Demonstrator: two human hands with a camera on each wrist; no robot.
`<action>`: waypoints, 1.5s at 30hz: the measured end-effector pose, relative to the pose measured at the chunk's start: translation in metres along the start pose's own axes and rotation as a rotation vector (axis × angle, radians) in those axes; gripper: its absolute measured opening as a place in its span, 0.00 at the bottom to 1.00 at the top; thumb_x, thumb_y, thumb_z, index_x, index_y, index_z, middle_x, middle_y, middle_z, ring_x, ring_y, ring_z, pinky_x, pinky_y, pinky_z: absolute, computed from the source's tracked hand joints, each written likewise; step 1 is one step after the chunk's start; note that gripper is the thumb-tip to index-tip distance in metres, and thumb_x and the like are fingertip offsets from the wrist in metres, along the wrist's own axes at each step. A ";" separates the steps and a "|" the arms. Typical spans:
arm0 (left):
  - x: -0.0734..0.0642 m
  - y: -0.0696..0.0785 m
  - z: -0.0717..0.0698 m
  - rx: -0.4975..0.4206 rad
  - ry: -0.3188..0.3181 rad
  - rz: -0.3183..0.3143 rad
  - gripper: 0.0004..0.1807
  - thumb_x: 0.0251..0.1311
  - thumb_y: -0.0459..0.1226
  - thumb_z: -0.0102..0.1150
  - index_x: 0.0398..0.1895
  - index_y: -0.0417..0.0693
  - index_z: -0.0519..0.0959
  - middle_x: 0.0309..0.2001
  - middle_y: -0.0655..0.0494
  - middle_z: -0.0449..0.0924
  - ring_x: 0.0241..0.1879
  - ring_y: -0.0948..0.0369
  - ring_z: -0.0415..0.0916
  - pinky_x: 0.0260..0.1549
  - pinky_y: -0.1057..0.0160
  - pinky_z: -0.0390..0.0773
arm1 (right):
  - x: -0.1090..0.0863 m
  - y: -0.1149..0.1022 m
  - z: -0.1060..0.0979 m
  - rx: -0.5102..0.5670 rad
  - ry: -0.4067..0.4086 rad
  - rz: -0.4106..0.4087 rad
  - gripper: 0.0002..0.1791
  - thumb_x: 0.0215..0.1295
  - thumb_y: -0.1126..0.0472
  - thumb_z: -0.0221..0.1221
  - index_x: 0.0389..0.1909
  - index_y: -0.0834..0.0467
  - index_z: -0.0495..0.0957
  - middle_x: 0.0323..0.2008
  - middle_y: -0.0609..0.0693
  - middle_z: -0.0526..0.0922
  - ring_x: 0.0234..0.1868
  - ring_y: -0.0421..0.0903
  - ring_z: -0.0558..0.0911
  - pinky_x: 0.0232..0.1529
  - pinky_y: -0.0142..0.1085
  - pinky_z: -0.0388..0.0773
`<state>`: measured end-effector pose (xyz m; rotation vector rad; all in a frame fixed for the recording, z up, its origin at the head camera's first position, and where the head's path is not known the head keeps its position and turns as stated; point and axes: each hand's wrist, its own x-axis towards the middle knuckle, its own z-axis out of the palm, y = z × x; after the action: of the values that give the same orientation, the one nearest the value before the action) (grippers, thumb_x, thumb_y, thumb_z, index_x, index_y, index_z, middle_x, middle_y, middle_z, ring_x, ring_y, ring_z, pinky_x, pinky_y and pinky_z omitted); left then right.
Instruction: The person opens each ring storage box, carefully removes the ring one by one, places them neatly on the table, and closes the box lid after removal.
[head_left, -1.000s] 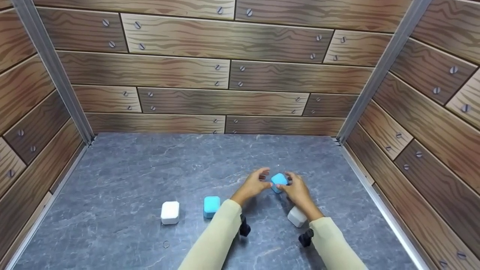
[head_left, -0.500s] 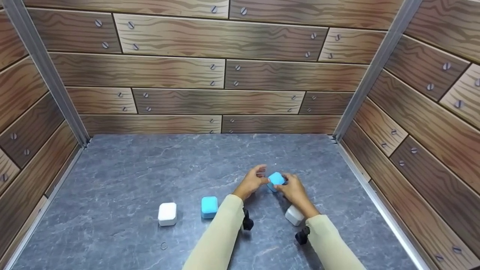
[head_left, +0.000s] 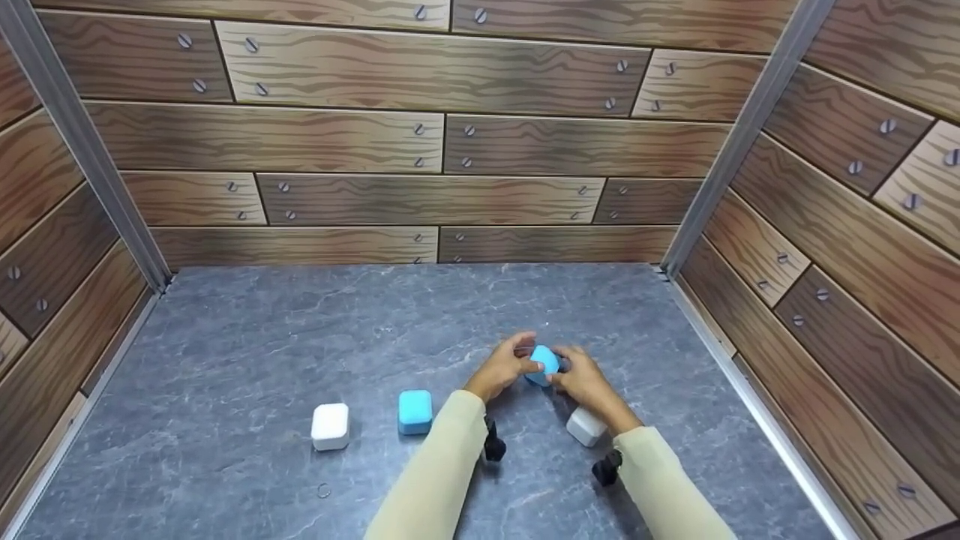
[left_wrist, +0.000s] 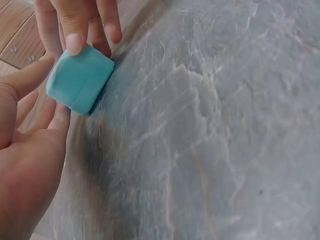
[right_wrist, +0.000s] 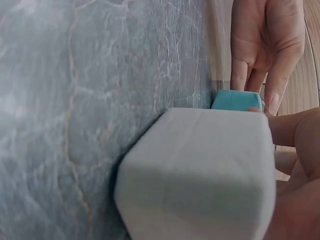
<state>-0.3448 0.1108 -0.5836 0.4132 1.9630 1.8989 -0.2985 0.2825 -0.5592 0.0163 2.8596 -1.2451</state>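
Left hand [head_left: 501, 370] slid thumb onto smooth, round-edged turquoise block [left_wrist: 80, 81]; right hand [head_left: 585, 379] pinching too.

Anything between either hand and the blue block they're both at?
Nothing visible. Left hand and right hand are both right at the blue block. The nearest white block sits on the table, nearer the person than the blue one, below the right wrist in the head view, not between.
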 end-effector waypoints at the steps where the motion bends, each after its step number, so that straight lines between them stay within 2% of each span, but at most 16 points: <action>1: -0.001 0.000 -0.001 0.013 -0.002 0.001 0.37 0.61 0.31 0.67 0.74 0.42 0.65 0.72 0.40 0.66 0.71 0.46 0.65 0.67 0.52 0.72 | -0.001 0.000 0.000 0.007 -0.012 0.000 0.31 0.63 0.69 0.64 0.68 0.67 0.71 0.65 0.65 0.70 0.56 0.58 0.78 0.49 0.43 0.81; 7: -0.006 -0.006 -0.006 0.066 -0.044 -0.006 0.39 0.60 0.33 0.69 0.75 0.42 0.64 0.71 0.43 0.67 0.71 0.47 0.66 0.65 0.53 0.74 | -0.004 0.000 0.003 0.069 -0.088 -0.007 0.31 0.66 0.72 0.60 0.71 0.64 0.68 0.66 0.62 0.69 0.55 0.55 0.79 0.41 0.37 0.81; 13: -0.013 -0.009 -0.005 0.015 -0.083 -0.028 0.40 0.58 0.29 0.69 0.75 0.43 0.64 0.72 0.45 0.66 0.73 0.48 0.63 0.64 0.54 0.75 | -0.006 -0.001 0.003 0.077 -0.089 -0.005 0.31 0.66 0.73 0.60 0.71 0.62 0.69 0.64 0.59 0.71 0.52 0.52 0.78 0.39 0.35 0.78; 16: -0.016 -0.011 -0.005 -0.001 -0.077 -0.038 0.40 0.57 0.27 0.69 0.74 0.43 0.64 0.73 0.45 0.66 0.73 0.48 0.62 0.64 0.54 0.75 | -0.007 0.000 0.004 0.060 -0.086 -0.011 0.31 0.65 0.73 0.60 0.70 0.61 0.70 0.64 0.59 0.71 0.54 0.54 0.77 0.42 0.38 0.78; 21: -0.020 -0.014 -0.004 0.019 -0.052 -0.034 0.37 0.57 0.27 0.69 0.71 0.43 0.67 0.71 0.45 0.68 0.73 0.47 0.63 0.65 0.53 0.75 | -0.011 0.000 0.006 0.048 -0.086 -0.049 0.31 0.64 0.73 0.61 0.69 0.63 0.70 0.63 0.61 0.72 0.65 0.62 0.74 0.58 0.49 0.78; 23: -0.021 -0.014 -0.004 0.028 -0.039 -0.034 0.36 0.57 0.27 0.69 0.70 0.43 0.69 0.71 0.46 0.69 0.73 0.47 0.63 0.65 0.53 0.75 | -0.011 -0.001 0.006 0.056 -0.091 -0.053 0.31 0.64 0.73 0.61 0.69 0.65 0.69 0.63 0.62 0.72 0.66 0.64 0.73 0.60 0.52 0.77; 26: -0.022 -0.013 -0.005 0.031 -0.025 -0.034 0.35 0.56 0.26 0.69 0.69 0.44 0.70 0.70 0.46 0.70 0.73 0.47 0.64 0.65 0.52 0.74 | -0.010 -0.002 0.006 0.056 -0.097 -0.047 0.31 0.64 0.72 0.62 0.69 0.65 0.69 0.63 0.63 0.72 0.64 0.64 0.75 0.59 0.51 0.78; 34: -0.028 -0.017 -0.011 0.022 -0.020 0.007 0.36 0.58 0.28 0.68 0.70 0.41 0.67 0.69 0.44 0.69 0.73 0.46 0.62 0.64 0.54 0.75 | -0.006 -0.004 0.008 0.120 -0.137 0.006 0.37 0.60 0.69 0.68 0.70 0.68 0.66 0.62 0.66 0.74 0.57 0.59 0.81 0.47 0.41 0.82; 40: -0.033 -0.016 -0.016 0.005 0.009 0.017 0.36 0.58 0.26 0.67 0.70 0.40 0.66 0.70 0.43 0.68 0.74 0.46 0.61 0.62 0.54 0.76 | -0.005 -0.011 0.015 0.130 -0.114 0.001 0.37 0.58 0.71 0.68 0.69 0.68 0.68 0.60 0.65 0.75 0.55 0.58 0.81 0.51 0.43 0.82; 45: -0.039 -0.016 -0.019 -0.002 0.051 0.009 0.37 0.57 0.24 0.67 0.71 0.38 0.66 0.71 0.41 0.66 0.74 0.44 0.60 0.65 0.53 0.74 | -0.004 -0.017 0.021 0.114 -0.098 -0.025 0.35 0.55 0.73 0.69 0.66 0.68 0.71 0.60 0.65 0.76 0.56 0.59 0.81 0.54 0.46 0.81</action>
<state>-0.3181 0.0747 -0.5966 0.3769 1.9947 1.9350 -0.2947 0.2557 -0.5614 -0.0763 2.7120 -1.3711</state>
